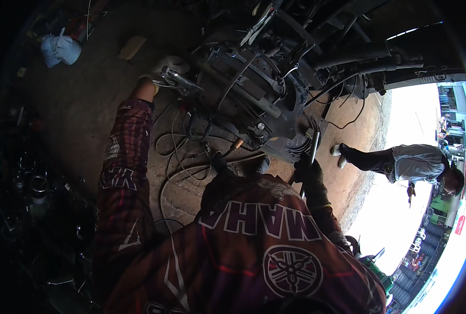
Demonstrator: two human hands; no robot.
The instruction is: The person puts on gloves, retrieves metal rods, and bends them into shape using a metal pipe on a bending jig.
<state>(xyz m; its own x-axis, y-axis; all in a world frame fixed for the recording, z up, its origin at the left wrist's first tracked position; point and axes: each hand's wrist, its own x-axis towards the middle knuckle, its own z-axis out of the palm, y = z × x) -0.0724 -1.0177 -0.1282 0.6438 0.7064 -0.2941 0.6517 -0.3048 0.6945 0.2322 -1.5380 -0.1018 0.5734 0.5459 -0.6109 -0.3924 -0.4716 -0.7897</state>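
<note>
You are apparently working on the dark assembly [251, 94], right grip [307, 170] holding a silver bar [315, 144] at its near right. Left grip [171, 66] is hovering about its left edge, closure unclear; steady control is seemingly being required next.

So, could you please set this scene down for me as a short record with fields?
Left hand: gloved, at a shiny metal tool; exact grip unclear
Left hand point: left hand, metal tool
Right hand: dark-gloved right hand closed around a metal bar
Centre: dark mechanical assembly with a brass-coloured fitting nearby
Above assembly in picture: locking pliers
Floor: looped hose
Upper left: pale bag
Right side: another person, light top, dark trousers
Light: dim workspace, bright outdoors
</note>
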